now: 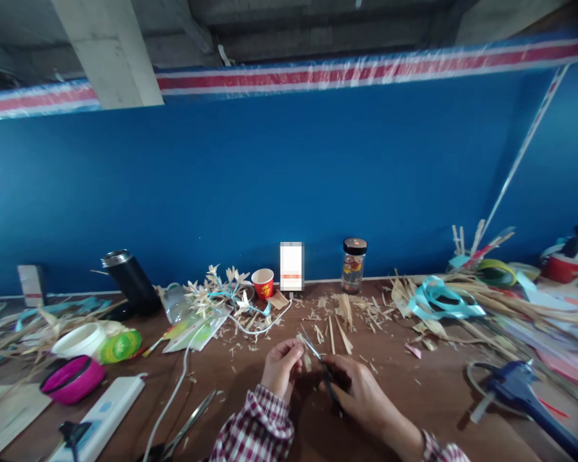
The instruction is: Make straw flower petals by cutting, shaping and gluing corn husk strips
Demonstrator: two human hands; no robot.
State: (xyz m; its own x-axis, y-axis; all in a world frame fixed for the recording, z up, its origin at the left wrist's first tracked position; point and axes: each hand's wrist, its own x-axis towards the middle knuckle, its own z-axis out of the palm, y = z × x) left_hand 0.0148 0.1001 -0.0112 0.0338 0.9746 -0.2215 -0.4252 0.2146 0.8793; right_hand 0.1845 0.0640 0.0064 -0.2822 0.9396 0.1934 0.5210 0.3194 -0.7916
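Note:
My right hand [359,391] is closed around the dark handles of a pair of scissors [318,353]. The metal blades point up and left, toward the fingertips of my left hand [282,366]. That hand pinches a small piece of pale dried husk [305,356], which lies against the blades. Whether the blades are cutting into it I cannot tell. Around both hands, small husk scraps [345,311] are scattered over the brown table [250,410].
Pale husk flowers [221,289], a red paper cup [262,283] and a lidded glass jar [354,266] stand at the back. A blue glue gun [515,385] lies right, near light-blue ribbon [443,301]. Left are a power strip [106,417], a white cable [180,378] and second scissors [190,420].

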